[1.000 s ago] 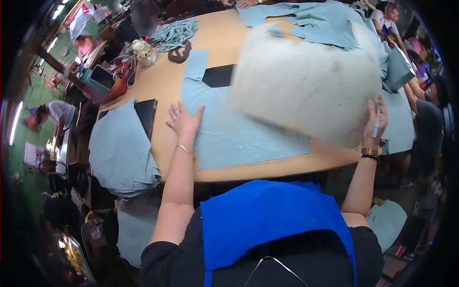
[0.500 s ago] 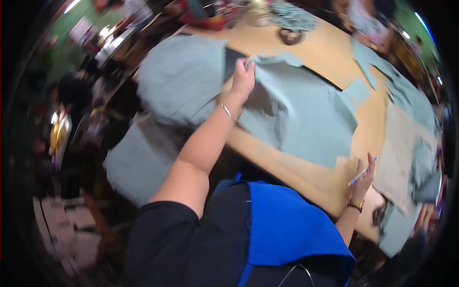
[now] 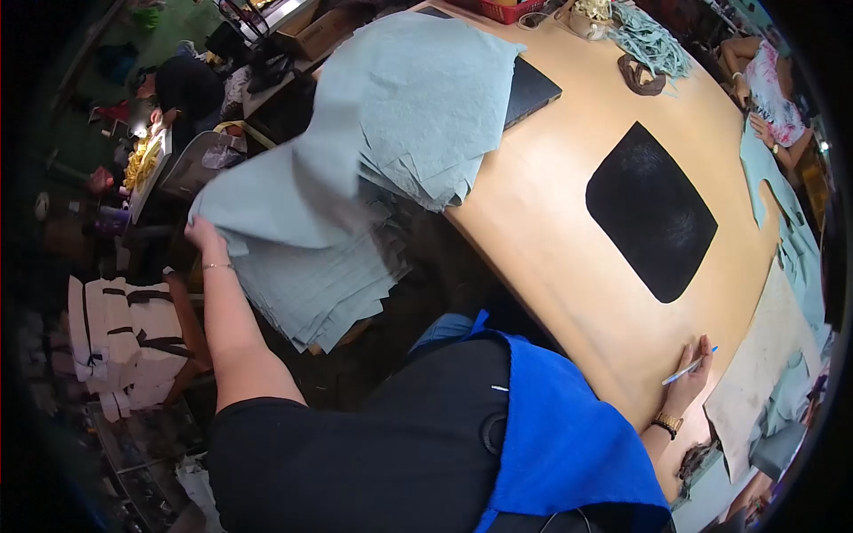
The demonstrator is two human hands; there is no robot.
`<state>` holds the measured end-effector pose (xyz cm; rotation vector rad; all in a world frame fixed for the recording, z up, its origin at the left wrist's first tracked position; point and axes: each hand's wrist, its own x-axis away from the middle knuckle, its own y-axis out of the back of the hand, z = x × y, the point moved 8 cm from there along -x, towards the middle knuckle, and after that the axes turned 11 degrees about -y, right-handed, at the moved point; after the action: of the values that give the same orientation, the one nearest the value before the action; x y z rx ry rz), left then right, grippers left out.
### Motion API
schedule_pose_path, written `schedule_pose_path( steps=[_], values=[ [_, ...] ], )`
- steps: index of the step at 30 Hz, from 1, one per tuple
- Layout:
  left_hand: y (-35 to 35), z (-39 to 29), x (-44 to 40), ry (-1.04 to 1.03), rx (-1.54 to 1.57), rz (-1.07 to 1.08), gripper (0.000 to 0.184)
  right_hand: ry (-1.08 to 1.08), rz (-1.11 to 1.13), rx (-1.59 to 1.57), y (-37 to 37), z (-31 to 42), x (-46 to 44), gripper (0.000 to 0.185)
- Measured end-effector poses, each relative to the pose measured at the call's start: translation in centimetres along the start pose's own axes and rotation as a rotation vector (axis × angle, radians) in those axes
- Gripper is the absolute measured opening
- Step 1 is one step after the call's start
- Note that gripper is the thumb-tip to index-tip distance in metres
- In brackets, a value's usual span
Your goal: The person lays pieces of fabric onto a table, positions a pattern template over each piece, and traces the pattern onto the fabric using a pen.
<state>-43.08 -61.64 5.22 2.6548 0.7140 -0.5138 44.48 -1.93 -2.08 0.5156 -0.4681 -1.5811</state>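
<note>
My left hand (image 3: 204,233), stretched far to the left, is closed on the edge of a pale blue-green leather sheet (image 3: 275,195). The sheet billows above a lower stack of similar sheets (image 3: 315,289) beside the table. Another stack (image 3: 435,98) hangs over the table's left corner, close to the held sheet. My right hand (image 3: 689,377) rests near the table's front right edge with a blue-and-white pen (image 3: 690,365) between its fingers. On the table (image 3: 551,240) lies a black rounded four-sided panel (image 3: 653,213), up and to the left of that hand.
A dark flat slab (image 3: 531,93) sits beneath the upper stack. Blue-green strips (image 3: 649,40), a brown ring (image 3: 641,75) and a red basket (image 3: 502,9) lie at the far side. Leather offcuts (image 3: 764,355) cover the right edge. A person (image 3: 771,93) stands at the far right.
My left hand has carried the leather sheet off the table, leftward over the lower stack, baring the black panel. The right hand still holds the pen. The view has shifted.
</note>
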Motion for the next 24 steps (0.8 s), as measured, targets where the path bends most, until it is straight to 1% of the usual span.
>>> schedule_pose_path(
  steps=[1, 3, 5, 6, 8, 9, 10, 12, 14, 15, 17, 19, 20, 21, 23, 24],
  values=[
    [1.9, 3.7, -1.6, 0.019, -0.113, -0.01, 0.048, 0.001, -0.002, -0.005, 0.0, 0.1, 0.0, 0.04],
    [4.6, 13.0, -5.2, -0.012, -0.377, -0.025, 0.063, 0.006, -0.012, -0.015, 0.1, 0.3, 0.0, 0.04],
    [4.3, 8.7, 1.7, 0.115, -0.802, 0.065, 0.07, 0.011, -0.013, -0.066, 0.0, -0.1, 0.0, 0.04],
    [4.1, 4.9, 6.1, 0.178, -1.006, 0.127, 0.074, 0.014, -0.015, -0.092, 0.0, -0.1, 0.0, 0.04],
    [0.8, 9.5, 6.1, -0.049, -1.143, 0.257, 0.081, 0.013, -0.02, -0.039, 0.0, 0.1, 0.1, 0.04],
    [-1.6, 9.7, 7.6, -0.118, -1.078, 0.356, 0.087, 0.012, -0.026, -0.012, 0.1, 0.2, 0.1, 0.04],
    [-4.2, 9.2, 10.2, -0.185, -1.011, 0.453, 0.092, 0.023, -0.029, 0.005, 0.2, 0.4, 0.2, 0.04],
    [-8.0, 4.4, 16.8, -0.24, -1.092, 0.728, 0.097, 0.045, -0.035, 0.041, 0.2, 0.6, 0.2, 0.04],
    [-10.1, 2.0, 20.9, -0.316, -1.203, 0.792, 0.093, 0.028, -0.025, 0.026, -0.1, 0.5, 0.1, 0.041],
    [-11.5, 3.1, 21.6, -0.236, -1.135, 0.877, 0.091, 0.014, -0.036, 0.015, 0.2, 0.1, 0.2, 0.041],
    [-13.1, 8.3, 21.6, -0.066, -1.017, 1.031, 0.086, 0.024, -0.044, 0.016, 0.4, 0.0, 0.2, 0.042],
    [-16.4, 12.2, 19.7, -0.133, -0.658, 0.946, 0.076, 0.003, -0.051, 0.028, 0.3, 0.7, 0.4, 0.041],
    [-17.5, 12.7, 19.1, -0.158, -0.483, 0.897, 0.072, 0.014, -0.054, 0.011, 0.3, 1.2, 0.6, 0.041],
    [-18.2, 10.7, 19.8, -0.169, -0.394, 0.927, 0.067, 0.006, -0.067, 0.038, 0.5, 1.2, 0.6, 0.041],
    [-19.1, 4.0, 21.7, -0.183, -0.225, 0.968, 0.057, -0.003, -0.077, 0.088, 0.4, 1.3, 0.6, 0.041],
    [-19.5, 1.9, 21.0, -0.265, -0.149, 0.851, 0.052, 0.003, -0.077, 0.1, 0.3, 1.3, 0.5, 0.041]
  ],
)
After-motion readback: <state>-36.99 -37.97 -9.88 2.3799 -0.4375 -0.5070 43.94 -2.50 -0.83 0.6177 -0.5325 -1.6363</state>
